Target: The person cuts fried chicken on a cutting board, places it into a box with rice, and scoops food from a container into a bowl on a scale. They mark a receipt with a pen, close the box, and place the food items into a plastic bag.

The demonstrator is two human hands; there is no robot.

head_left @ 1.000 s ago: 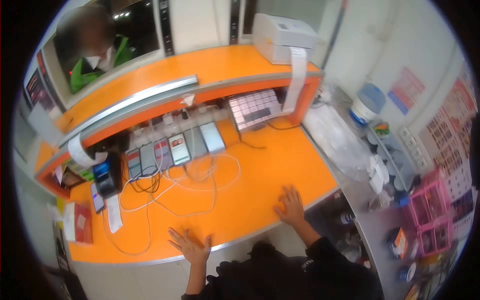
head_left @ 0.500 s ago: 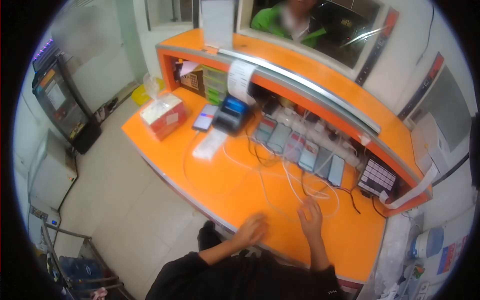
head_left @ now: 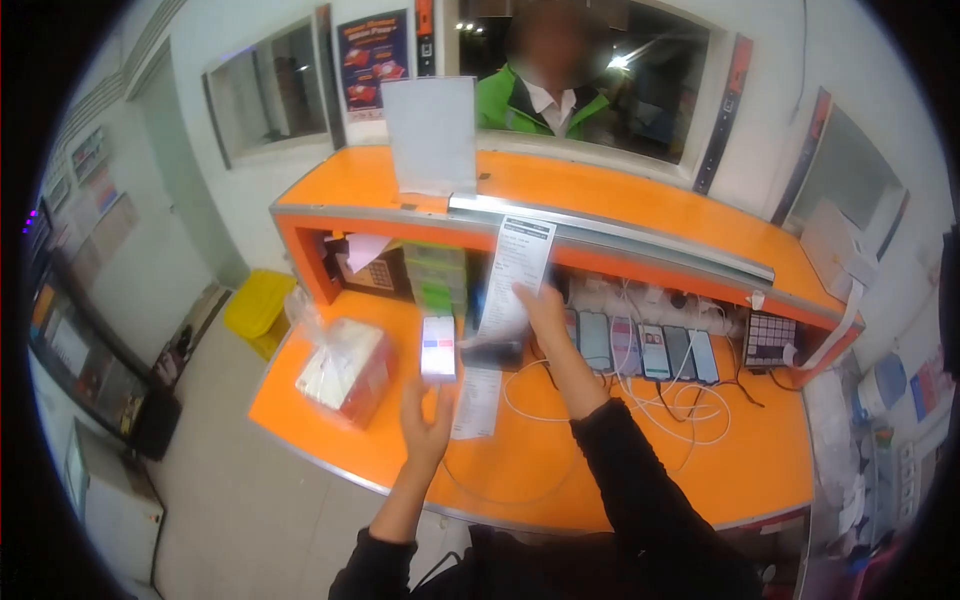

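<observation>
My right hand point(head_left: 543, 310) has its fingers on the lower right edge of a long printed receipt point(head_left: 517, 268), which stands up in front of the dark printer point(head_left: 498, 354). The fingers look pinched on the paper. Just below a lit phone point(head_left: 438, 347) is my left hand point(head_left: 426, 418), thumb and fingers apart, with nothing in it. The phone lies on the orange desk left of the printer. A second paper slip point(head_left: 477, 402) lies flat below the printer, right of my left hand.
Several phones point(head_left: 654, 352) with tangled white cables lie at the right. A wrapped red and white pack point(head_left: 345, 374) sits at the left. The raised orange shelf point(head_left: 620, 205) runs behind. A person in a green jacket point(head_left: 497, 102) is beyond the window.
Both hands have moved forward from the desk's front edge. My right hand has reached the receipt, and my left hand has come near the lit phone. The camera view has shifted.
</observation>
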